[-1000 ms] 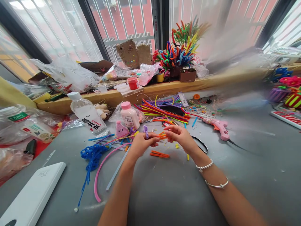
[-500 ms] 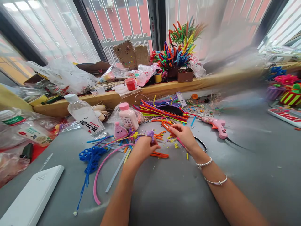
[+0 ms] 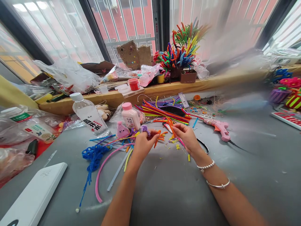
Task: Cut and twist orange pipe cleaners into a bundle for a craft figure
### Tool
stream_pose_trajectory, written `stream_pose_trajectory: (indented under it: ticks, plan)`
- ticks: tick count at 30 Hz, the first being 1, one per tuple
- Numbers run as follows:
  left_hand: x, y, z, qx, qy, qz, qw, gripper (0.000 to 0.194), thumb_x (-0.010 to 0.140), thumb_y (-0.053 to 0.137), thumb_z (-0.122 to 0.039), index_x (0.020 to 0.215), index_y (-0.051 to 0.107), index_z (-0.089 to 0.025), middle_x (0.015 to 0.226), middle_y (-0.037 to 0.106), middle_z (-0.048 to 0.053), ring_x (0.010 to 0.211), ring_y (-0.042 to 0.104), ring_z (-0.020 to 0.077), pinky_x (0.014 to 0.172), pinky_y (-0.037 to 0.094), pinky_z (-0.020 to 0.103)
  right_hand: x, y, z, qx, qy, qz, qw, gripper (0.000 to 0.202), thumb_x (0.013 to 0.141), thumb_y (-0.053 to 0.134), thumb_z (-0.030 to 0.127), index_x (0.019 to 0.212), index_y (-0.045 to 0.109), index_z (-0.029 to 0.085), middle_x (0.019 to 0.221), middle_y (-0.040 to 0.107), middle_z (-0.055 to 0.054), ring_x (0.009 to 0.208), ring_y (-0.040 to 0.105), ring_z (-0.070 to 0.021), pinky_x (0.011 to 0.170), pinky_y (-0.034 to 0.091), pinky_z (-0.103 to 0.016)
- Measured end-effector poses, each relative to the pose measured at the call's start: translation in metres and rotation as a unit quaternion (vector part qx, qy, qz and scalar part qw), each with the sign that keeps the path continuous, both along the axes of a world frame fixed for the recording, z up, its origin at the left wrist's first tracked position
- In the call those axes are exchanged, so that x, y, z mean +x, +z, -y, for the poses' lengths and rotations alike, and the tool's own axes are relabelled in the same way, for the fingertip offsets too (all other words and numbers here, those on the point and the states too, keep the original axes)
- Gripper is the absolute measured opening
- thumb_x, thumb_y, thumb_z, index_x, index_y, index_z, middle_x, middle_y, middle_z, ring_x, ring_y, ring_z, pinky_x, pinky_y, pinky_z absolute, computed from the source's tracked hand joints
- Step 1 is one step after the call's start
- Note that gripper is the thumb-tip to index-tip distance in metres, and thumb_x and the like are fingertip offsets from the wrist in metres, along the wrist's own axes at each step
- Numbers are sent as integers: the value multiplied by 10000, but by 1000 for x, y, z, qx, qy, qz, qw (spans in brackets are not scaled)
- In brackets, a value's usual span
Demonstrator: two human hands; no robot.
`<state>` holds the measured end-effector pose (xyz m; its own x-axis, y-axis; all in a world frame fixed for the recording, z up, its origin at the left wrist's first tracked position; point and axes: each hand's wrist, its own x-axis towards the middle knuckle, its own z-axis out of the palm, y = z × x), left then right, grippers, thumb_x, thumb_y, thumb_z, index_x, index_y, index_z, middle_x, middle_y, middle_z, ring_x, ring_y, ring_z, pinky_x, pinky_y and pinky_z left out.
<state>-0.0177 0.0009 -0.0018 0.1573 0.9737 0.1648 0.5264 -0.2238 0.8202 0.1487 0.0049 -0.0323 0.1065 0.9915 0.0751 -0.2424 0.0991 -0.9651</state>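
My left hand (image 3: 146, 142) is closed in a pinch, with a short orange pipe cleaner (image 3: 156, 143) at its fingertips. A fuzzy purple piece (image 3: 145, 128) shows just behind its knuckles; whether the hand touches it I cannot tell. Thumb and fingers of my right hand (image 3: 186, 137) pinch another orange pipe cleaner (image 3: 171, 126), which stands up to the left of them. Between the hands lie cut orange pieces (image 3: 162, 136) and yellow scraps (image 3: 178, 146). A pink crocheted figure (image 3: 122, 130) stands left of my left hand.
Behind the hands lies a bundle of coloured pipe cleaners (image 3: 164, 113). A pink glue gun (image 3: 218, 127) with its cord rests at right. Leftward are a water bottle (image 3: 90, 116), a pink-capped bottle (image 3: 130, 116), blue yarn (image 3: 94, 157) and a white power bank (image 3: 35, 194).
The orange pipe cleaner that lay under my left hand is off the table, and my left fingers now pinch orange. The one in my right hand has tilted upright. The view has shifted slightly.
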Motion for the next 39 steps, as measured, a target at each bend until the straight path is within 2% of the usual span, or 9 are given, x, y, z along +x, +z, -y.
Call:
stream_pose_trajectory:
  ticks: [5, 8, 10, 14, 18, 23, 27, 32, 39]
  plan:
    - [6, 7, 5, -69, 29, 207, 975, 239, 639, 609, -311, 781, 576, -121, 717, 642, 36, 667, 613, 155, 665, 479, 269, -11, 3, 9, 46, 98, 73, 991, 191, 636, 653, 354, 668, 593, 175, 687, 581, 6, 633, 517, -119, 603, 407, -241]
    - [9, 7, 8, -98, 12, 263, 960, 233, 643, 611, -285, 800, 554, -123, 717, 639, 33, 664, 614, 145, 686, 486, 284, -16, 3, 12, 45, 126, 81, 988, 203, 642, 644, 363, 666, 595, 168, 793, 616, -31, 708, 551, -146, 644, 429, -259]
    - [10, 7, 8, -108, -3, 278, 954, 214, 647, 606, -265, 799, 541, -129, 717, 637, 28, 661, 615, 142, 676, 492, 282, -18, 1, 12, 31, 126, 75, 989, 215, 637, 646, 368, 680, 584, 166, 777, 624, -36, 682, 561, -149, 634, 438, -270]
    - [10, 4, 6, -87, -6, 260, 962, 208, 632, 609, -236, 801, 550, -131, 733, 631, 26, 680, 612, 145, 646, 497, 261, -18, -4, 10, 29, 108, 84, 990, 220, 643, 644, 370, 687, 565, 170, 657, 601, -12, 618, 558, -142, 595, 441, -267]
    - [8, -1, 4, -51, 1, 223, 974, 227, 653, 587, -260, 842, 571, -135, 755, 633, 35, 689, 609, 147, 643, 493, 255, -17, -2, 11, 43, 101, 111, 988, 223, 658, 629, 382, 695, 559, 173, 678, 606, -15, 622, 563, -140, 598, 449, -266]
    - [10, -1, 4, -47, -21, 217, 975, 214, 678, 558, -263, 854, 558, -140, 757, 628, 31, 661, 613, 143, 639, 494, 260, -19, 2, 13, 40, 108, 76, 990, 240, 647, 646, 341, 776, 511, 190, 685, 625, -2, 635, 597, -149, 601, 463, -269]
    - [12, -1, 6, -38, -30, 213, 976, 191, 694, 529, -247, 853, 532, -142, 752, 623, 31, 652, 615, 141, 634, 493, 258, -20, 2, 13, 52, 120, 86, 988, 193, 680, 613, 315, 816, 569, 185, 763, 661, -30, 709, 623, -173, 677, 476, -300]
    - [11, -4, 4, 20, -21, 152, 988, 180, 718, 487, -260, 859, 534, -158, 725, 615, 17, 639, 598, 132, 623, 471, 246, -18, 1, 14, 58, 126, 91, 986, 176, 696, 592, 311, 812, 621, 183, 784, 672, -36, 756, 631, -193, 727, 480, -318]
    - [15, -4, 5, 14, -46, 81, 996, 253, 696, 509, -246, 931, 534, -156, 710, 600, 15, 603, 576, 128, 568, 453, 235, -18, -3, 11, 56, 61, 74, 994, 167, 674, 605, 341, 746, 615, 191, 715, 655, -25, 685, 617, -189, 643, 473, -297]
